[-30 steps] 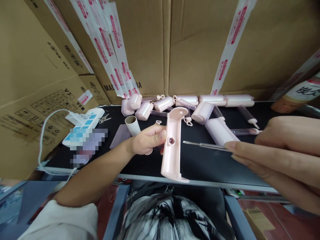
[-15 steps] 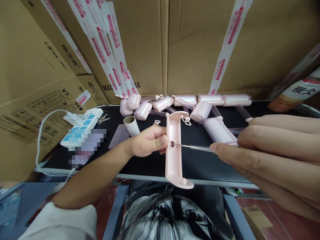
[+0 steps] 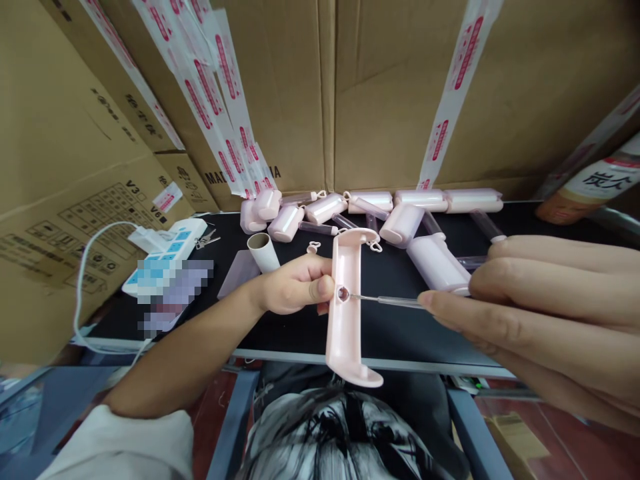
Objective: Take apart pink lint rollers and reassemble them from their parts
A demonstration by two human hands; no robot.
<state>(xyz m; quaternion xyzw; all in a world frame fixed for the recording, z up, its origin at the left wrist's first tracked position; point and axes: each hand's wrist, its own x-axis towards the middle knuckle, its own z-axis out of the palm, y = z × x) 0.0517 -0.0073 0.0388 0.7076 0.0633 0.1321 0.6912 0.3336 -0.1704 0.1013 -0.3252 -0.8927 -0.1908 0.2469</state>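
My left hand (image 3: 295, 287) grips a long pink plastic bracket (image 3: 346, 313) held upright over the black table (image 3: 280, 327). A small round hole with a screw sits in the bracket's middle. My right hand (image 3: 525, 313), close to the camera, pinches a thin metal screwdriver (image 3: 390, 301). Its tip touches the hole in the bracket.
Several pink roller housings (image 3: 400, 223) and clear tubes (image 3: 487, 227) lie along the table's back edge against cardboard boxes (image 3: 400, 93). A cardboard tube (image 3: 263, 251) stands left of the bracket. A white power strip (image 3: 167, 243) lies at the left. A bottle (image 3: 595, 183) leans at the right.
The screwdriver tip moved left from open air into the bracket's hole. The bracket has turned slightly and dropped a little in my left hand.
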